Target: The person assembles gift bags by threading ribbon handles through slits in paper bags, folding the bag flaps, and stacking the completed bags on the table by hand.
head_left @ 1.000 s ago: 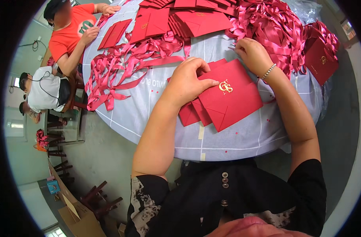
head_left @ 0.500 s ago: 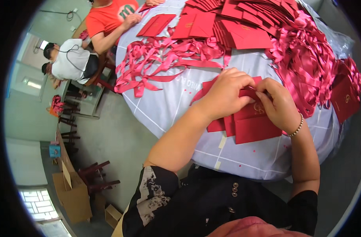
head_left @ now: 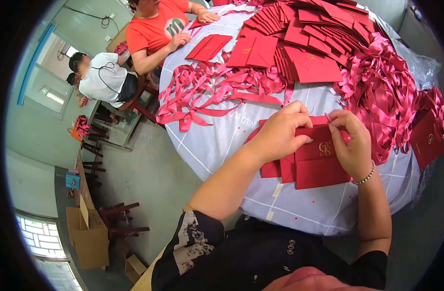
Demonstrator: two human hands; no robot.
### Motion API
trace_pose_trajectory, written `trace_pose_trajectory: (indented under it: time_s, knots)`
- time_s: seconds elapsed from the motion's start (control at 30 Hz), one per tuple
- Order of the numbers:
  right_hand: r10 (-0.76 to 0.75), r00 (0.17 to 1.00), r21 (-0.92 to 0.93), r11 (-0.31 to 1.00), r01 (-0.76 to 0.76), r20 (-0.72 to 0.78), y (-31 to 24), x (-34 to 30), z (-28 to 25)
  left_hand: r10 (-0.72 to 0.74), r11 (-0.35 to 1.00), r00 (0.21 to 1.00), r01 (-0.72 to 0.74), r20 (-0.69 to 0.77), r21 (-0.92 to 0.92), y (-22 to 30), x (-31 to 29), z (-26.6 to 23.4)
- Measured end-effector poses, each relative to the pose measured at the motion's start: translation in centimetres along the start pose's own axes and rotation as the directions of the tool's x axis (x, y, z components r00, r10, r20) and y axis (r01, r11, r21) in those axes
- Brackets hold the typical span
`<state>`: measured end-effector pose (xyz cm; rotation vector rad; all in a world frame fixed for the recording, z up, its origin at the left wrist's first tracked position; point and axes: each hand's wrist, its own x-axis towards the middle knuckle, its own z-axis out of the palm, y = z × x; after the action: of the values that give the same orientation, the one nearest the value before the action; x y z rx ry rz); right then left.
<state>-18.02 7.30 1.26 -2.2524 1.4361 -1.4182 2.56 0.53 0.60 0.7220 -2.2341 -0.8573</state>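
Observation:
In front of me a flat red paper bag point(head_left: 324, 169) with a gold emblem lies on top of other flat red bags point(head_left: 271, 169). My left hand point(head_left: 282, 131) is closed at the bag's upper left, thumb and fingers bent together at its edge. My right hand point(head_left: 352, 140), with a beaded bracelet on its wrist, pinches a small pink ribbon end point(head_left: 328, 118) at the bag's top edge. The rest of that ribbon is hidden. Beyond my hands lie loose pink ribbons point(head_left: 202, 89).
Piled red bags point(head_left: 312, 63) cover the table's far side. A heap of ribbons point(head_left: 379, 97) sits at right, with another red bag point(head_left: 428, 138) at the edge. A co-worker in an orange shirt point(head_left: 156, 31) handles bags at far left. Stools point(head_left: 120, 213) and cardboard boxes point(head_left: 89, 245) stand on the floor.
My right hand has moved slightly apart from the left, uncovering the bag's gold emblem. A pink ribbon end now shows at its fingertips. The whole view has shifted a little.

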Motion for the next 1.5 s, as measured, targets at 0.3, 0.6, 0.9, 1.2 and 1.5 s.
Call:
trace_pose_trajectory:
  time_s: [0.3, 0.6, 0.9, 1.2, 1.5]
  knots:
    - [0.408, 0.895, 0.470, 0.764, -0.442, 0.178, 0.6, -0.5, 0.7, 0.054, 0.996, 0.998, -0.052, 0.022, -0.074, -0.9, 0.3, 0.2]
    - [0.370, 0.873, 0.159, 0.887, -0.433, 0.318, -0.6, -0.2, 0.1, -0.040, 0.994, 0.998, 0.045, 0.047, -0.105, -1.0, 0.1, -0.1]
    - [0.191, 0.942, 0.119, 0.966, -0.231, 0.276, -0.1, -0.6, 1.1, -0.241, 0.917, 0.959, 0.275, 0.149, -0.288, -2.9, 0.1, -0.3]
    - [0.278, 0.900, 0.325, 0.862, -0.388, 0.336, 2.1, -1.5, 1.2, -0.392, 0.857, 0.889, 0.446, 0.236, -0.259, -3.1, 0.5, -0.9]
    - [0.404, 0.861, 0.347, 0.795, -0.497, 0.309, 1.1, -1.3, 1.4, -0.322, 0.889, 0.927, 0.366, 0.194, -0.276, -2.4, 0.4, -0.8]
